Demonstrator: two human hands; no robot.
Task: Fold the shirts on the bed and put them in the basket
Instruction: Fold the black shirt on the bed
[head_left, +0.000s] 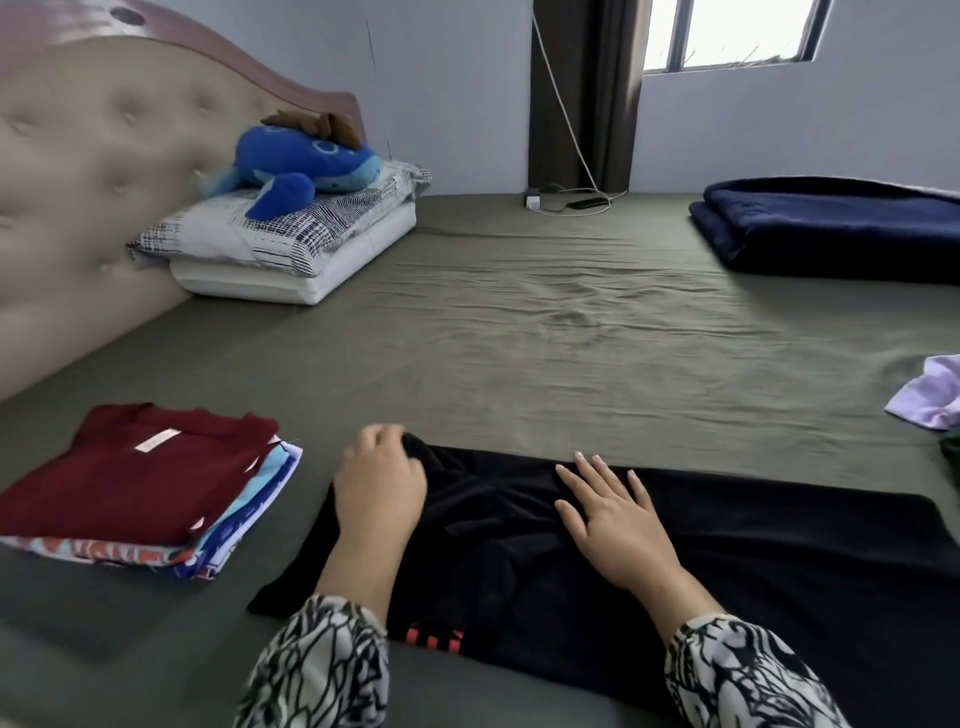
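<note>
Head view. Black soft-fabric shirt (727, 561) spread flat along near edge of olive-green bed sheet (519, 322). Left hand (376, 486) at shirt's far-left corner, fingers curled, gripping a bunched fold. Right hand (613, 514) flat on shirt's middle, fingers straight, pressing. Stack of folded shirts, maroon on top (140, 478), near left edge, just beside the black shirt. Lilac garment (930, 392) cut off at right edge. Basket not seen. Tufted beige headboard (78, 182), blue plush toy on patterned pillows (296, 161), folded navy blanket (831, 223) at far right corner.
</note>
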